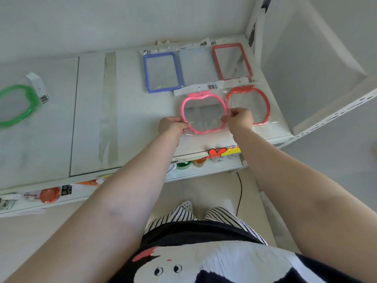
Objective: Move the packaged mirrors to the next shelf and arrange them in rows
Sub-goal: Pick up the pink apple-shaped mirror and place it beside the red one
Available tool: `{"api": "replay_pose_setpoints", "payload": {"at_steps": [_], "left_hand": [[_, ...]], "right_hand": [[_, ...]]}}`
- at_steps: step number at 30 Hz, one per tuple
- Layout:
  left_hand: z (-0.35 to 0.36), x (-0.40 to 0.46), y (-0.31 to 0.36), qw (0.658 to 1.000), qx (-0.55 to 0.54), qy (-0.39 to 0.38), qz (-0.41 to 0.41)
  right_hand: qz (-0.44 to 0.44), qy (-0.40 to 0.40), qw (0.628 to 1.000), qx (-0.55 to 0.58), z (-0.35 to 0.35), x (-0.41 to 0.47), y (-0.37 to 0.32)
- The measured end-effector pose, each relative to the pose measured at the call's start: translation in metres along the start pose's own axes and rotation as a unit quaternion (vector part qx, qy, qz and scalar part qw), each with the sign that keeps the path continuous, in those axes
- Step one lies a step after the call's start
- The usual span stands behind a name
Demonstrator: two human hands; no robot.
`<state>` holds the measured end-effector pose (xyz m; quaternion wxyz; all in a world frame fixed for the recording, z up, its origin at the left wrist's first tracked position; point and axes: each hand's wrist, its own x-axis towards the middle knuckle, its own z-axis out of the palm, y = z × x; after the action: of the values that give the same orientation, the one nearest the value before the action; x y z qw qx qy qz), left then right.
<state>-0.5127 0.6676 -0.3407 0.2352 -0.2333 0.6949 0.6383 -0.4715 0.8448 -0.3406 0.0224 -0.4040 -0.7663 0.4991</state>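
A pink apple-shaped packaged mirror (204, 94) lies on the right shelf (142, 123), gripped on both sides. My left hand (172, 125) pinches its left edge and my right hand (238, 118) pinches its right edge. To its right lies a red apple-shaped mirror (263, 94). Behind them, a row holds a blue rectangular mirror (145, 72), a pale rectangular one (196, 66) and a red rectangular one (215, 60). A green apple-shaped mirror (30, 99) lies alone on the left shelf (40, 150).
A white upright post and perforated bracket (330, 113) bound the shelf on the right. Below the front edge, a lower shelf (204, 172) carries small coloured items. A black cable (240, 190) runs over the floor near my feet.
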Motion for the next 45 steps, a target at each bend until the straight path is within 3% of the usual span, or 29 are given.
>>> {"api": "replay_pose_setpoints", "payload": {"at_steps": [10, 29, 35, 41, 45], "left_hand": [[0.003, 0.011, -0.005, 0.994, 0.086, 0.060, 0.028], [0.003, 0.004, -0.004, 0.964, 0.231, 0.098, 0.084], [-0.010, -0.009, -0.009, 0.942, 0.282, 0.101, 0.154], [-0.046, -0.046, -0.028, 0.910, 0.340, 0.100, 0.215], [-0.084, -0.088, -0.057, 0.893, 0.370, 0.118, 0.229]], "right_hand": [[-0.030, 0.020, 0.995, -0.089, 0.002, 0.003, 0.007], [-0.033, 0.029, 0.998, -0.053, 0.000, -0.001, 0.011], [-0.057, 0.040, 0.995, -0.075, -0.005, -0.019, 0.010], [-0.149, -0.027, 0.980, -0.131, 0.000, -0.061, 0.010], [-0.238, -0.116, 0.946, -0.185, 0.010, -0.103, 0.018]]}}
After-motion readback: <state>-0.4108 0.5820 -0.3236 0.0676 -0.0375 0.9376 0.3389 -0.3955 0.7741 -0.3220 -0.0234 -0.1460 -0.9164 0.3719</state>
